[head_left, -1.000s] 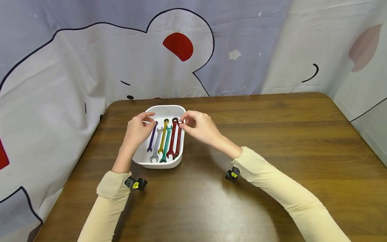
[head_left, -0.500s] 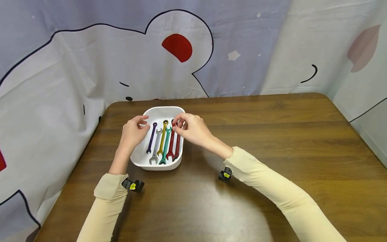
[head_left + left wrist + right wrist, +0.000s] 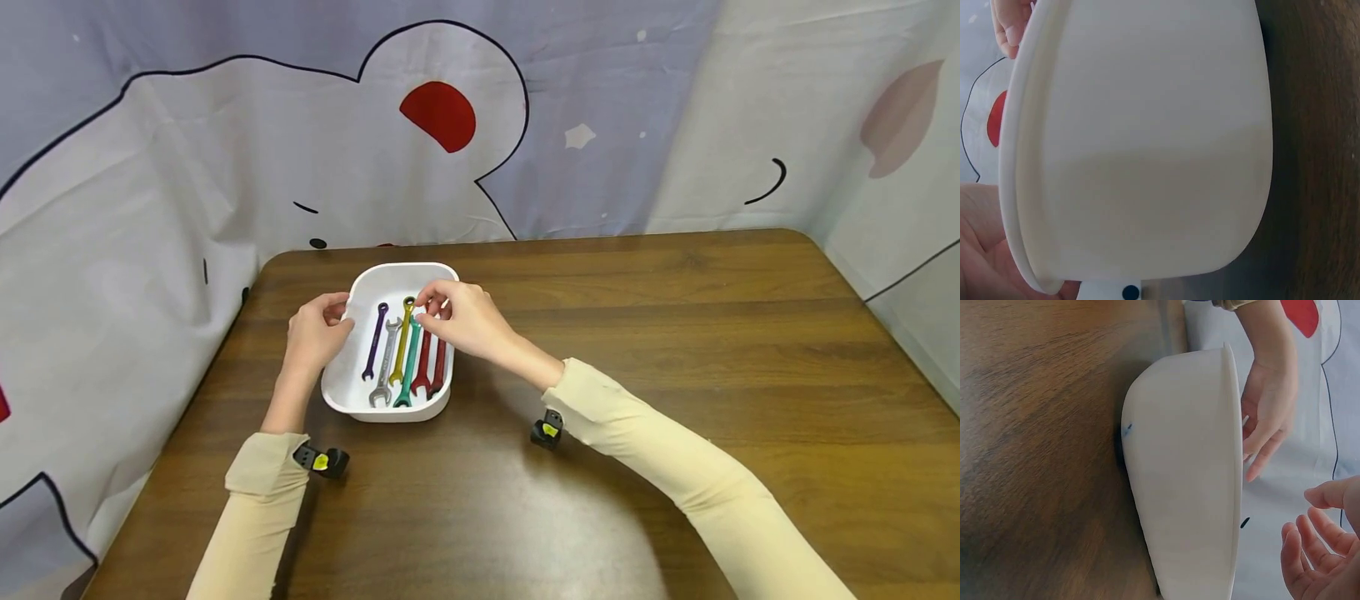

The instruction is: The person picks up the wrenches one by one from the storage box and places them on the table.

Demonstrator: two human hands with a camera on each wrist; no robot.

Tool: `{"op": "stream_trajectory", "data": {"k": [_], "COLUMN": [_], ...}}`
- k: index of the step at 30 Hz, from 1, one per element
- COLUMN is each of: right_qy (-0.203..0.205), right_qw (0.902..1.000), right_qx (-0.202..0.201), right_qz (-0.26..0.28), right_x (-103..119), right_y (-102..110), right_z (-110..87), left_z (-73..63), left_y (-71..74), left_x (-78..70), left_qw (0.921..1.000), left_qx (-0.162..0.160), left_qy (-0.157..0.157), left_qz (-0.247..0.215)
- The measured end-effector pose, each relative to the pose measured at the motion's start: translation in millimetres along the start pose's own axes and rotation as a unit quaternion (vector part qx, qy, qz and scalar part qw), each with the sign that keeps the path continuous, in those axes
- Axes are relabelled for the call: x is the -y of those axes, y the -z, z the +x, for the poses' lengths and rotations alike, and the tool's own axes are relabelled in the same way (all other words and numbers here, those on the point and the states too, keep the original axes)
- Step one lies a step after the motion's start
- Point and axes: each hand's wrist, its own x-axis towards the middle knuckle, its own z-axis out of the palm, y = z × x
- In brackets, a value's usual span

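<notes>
Several combination wrenches lie side by side in a white plastic tray (image 3: 349,398): a purple wrench (image 3: 376,342), a silver wrench (image 3: 387,360), a yellow wrench (image 3: 401,348), a green wrench (image 3: 410,362) and red wrenches (image 3: 423,358) at the right. My left hand (image 3: 312,337) is at the tray's left rim, thumb and fingers apart; contact with the rim is unclear. Above the far ends of the green and red wrenches hovers my right hand (image 3: 467,321), hiding those ends. The right wrist view shows the right fingers (image 3: 1318,540) loosely curved, holding nothing.
The tray stands on a brown wooden table (image 3: 675,375), towards its far left. A printed curtain (image 3: 600,108) hangs behind the table. Dark wrist cameras (image 3: 321,461) sit at both cuffs.
Both hands have shifted left. The left went from above the purple wrench to the left rim; the right went from the right rim to above the green and red wrenches. The wrenches stay in place.
</notes>
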Motion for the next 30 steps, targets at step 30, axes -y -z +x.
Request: {"op": "stream_trajectory", "data": {"k": [30], "right_qy": [-0.101], "right_qw": [0.9798], "right_qx": [0.104], "right_qz": [0.137], "right_x": [13.8], "right_y": [-9.3], "right_z": [17.0], "left_z": [6.3], "left_y": [1.1], "left_x": [12.5], "left_qw": [0.9974], "left_qx": [0.048], "left_qy": [0.052], "left_qz": [-0.009]}}
